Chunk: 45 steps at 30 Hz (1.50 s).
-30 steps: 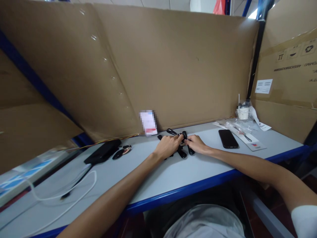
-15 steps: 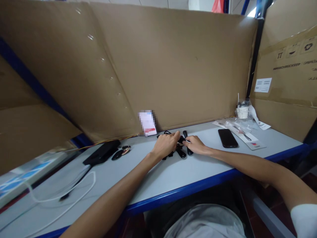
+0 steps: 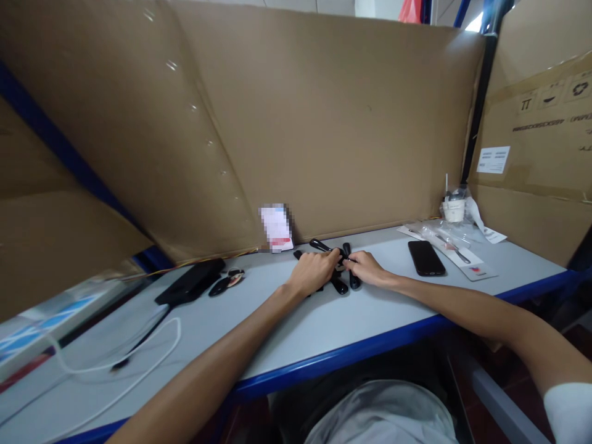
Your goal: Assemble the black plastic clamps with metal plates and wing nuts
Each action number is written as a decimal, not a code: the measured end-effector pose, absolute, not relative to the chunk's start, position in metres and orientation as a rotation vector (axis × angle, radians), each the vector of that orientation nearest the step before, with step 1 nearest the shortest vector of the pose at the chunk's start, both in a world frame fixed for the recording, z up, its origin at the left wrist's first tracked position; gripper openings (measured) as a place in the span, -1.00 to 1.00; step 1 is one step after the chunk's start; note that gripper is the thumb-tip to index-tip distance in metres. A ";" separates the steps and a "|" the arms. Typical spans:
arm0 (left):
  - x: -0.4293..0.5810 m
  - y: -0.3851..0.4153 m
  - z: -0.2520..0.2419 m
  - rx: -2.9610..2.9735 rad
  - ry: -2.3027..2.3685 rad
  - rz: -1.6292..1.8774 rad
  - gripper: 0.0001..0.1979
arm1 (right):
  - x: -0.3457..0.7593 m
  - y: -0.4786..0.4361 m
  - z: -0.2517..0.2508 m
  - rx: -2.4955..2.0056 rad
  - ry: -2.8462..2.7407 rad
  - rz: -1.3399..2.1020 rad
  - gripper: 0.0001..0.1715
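Observation:
A glossy black object with several rounded, paddle-like arms (image 3: 340,285) lies on the table between my hands; its exact kind does not show. My left hand (image 3: 314,271) covers its left side, fingers closed on its middle. From the right, my right hand (image 3: 367,269) pinches a part near the centre, beside a straight black arm. Some arms stick out past my fingers at the back and front. The parts under my fingertips are hidden.
Behind the hands, a phone with a lit screen (image 3: 276,228) leans against the cardboard wall (image 3: 333,123). Right lie a dark phone (image 3: 426,258), plastic packaging (image 3: 456,250) and a wrapped cup (image 3: 454,206). Left are a black case (image 3: 192,282), sunglasses (image 3: 226,282) and a white cable (image 3: 152,364).
At the back, one black arm shows longer and reaches farther left than before. My left hand has shifted slightly toward the right; my right hand stays almost in place.

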<state>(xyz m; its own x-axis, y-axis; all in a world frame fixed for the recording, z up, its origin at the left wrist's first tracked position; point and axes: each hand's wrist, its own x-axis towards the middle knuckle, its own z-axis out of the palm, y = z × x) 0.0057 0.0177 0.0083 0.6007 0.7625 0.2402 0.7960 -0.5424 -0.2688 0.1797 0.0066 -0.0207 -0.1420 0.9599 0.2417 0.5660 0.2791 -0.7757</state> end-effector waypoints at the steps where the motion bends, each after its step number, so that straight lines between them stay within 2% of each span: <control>1: 0.006 0.017 0.009 -2.469 -1.268 -0.140 -0.62 | 0.180 0.006 -0.020 -1.382 -1.824 0.676 -0.69; 14: 0.001 0.022 0.013 -2.413 -1.361 -0.196 -0.64 | 0.179 0.006 -0.022 -1.383 -1.804 0.681 -0.69; 24: 0.004 0.020 0.006 -2.517 -1.228 -0.150 -0.64 | 0.181 0.013 -0.024 -1.404 -1.789 0.699 -0.67; 39: -0.001 0.024 0.013 -2.437 -1.399 -0.225 -0.59 | 0.179 0.006 -0.020 -1.415 -1.823 0.704 -0.68; 45: -0.001 0.025 0.006 -2.519 -1.280 -0.128 -0.61 | 0.181 0.013 -0.024 -1.417 -1.759 0.732 -0.68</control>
